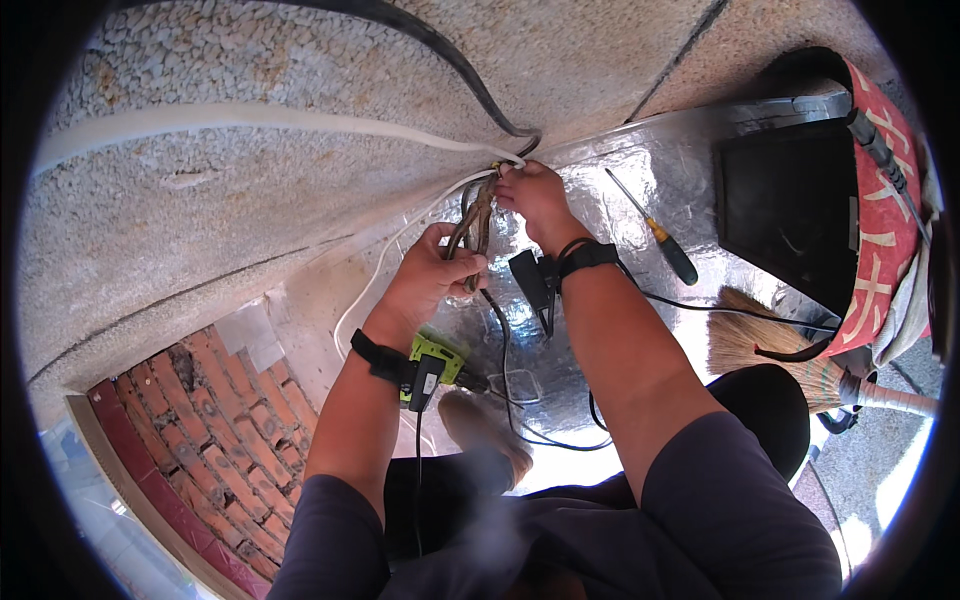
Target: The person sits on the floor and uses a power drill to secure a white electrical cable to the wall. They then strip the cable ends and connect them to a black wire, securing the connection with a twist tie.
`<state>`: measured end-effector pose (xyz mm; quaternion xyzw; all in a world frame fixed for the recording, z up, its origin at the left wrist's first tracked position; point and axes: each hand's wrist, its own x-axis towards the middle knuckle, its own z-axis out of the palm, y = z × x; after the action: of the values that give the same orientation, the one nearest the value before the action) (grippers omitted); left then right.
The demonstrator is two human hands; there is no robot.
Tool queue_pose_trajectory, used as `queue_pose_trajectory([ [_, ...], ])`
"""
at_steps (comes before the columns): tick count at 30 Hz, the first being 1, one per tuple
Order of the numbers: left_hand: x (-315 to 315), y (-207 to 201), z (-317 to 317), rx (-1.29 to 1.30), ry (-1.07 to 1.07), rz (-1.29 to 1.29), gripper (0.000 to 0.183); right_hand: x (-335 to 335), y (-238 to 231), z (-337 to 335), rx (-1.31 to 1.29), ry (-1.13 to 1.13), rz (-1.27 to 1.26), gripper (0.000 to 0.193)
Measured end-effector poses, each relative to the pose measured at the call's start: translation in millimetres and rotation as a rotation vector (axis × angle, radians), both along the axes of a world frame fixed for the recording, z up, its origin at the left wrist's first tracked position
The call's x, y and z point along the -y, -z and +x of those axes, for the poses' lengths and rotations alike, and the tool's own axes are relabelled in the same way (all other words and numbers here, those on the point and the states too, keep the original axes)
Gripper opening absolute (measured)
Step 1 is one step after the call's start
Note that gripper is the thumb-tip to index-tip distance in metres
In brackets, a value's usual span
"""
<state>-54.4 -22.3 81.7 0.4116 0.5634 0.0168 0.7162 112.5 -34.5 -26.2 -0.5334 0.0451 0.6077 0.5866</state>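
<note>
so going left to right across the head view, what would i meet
Patch of red bricks → worn brown metal pliers → bare right hand → long-shafted screwdriver with black-and-orange handle → tan straw broom

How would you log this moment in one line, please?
left hand: holding pliers | right hand: at white cable, grip unclear | nearby: screwdriver, broom
</note>
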Motion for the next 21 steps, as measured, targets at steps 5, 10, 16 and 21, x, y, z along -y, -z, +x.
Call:
queue_pose_trajectory([
  [5,-4.2,13.1,-6.2,0.177,-0.087,-0.244,0.034,-0.6,-1.1,1.9,0.006,-0.036,0.009,0.013],
  [10,-2.5,10.9,0.0,0.134,-0.081,-0.193,0.036,-1.2,6.6,7.5,0.067,-0.141,0.012,0.017],
  [16,-3.5,7.3,9.2,-0.113,0.206,0.122,0.038,-3.3,15.1,6.5,0.146,-0.150,0.013,0.017],
  [21,6.1,22.5,5.1,-0.486,0.587,0.708,0.037,-8.1,20.7,2.3,0.283,-0.217,-0.006,0.016],
])
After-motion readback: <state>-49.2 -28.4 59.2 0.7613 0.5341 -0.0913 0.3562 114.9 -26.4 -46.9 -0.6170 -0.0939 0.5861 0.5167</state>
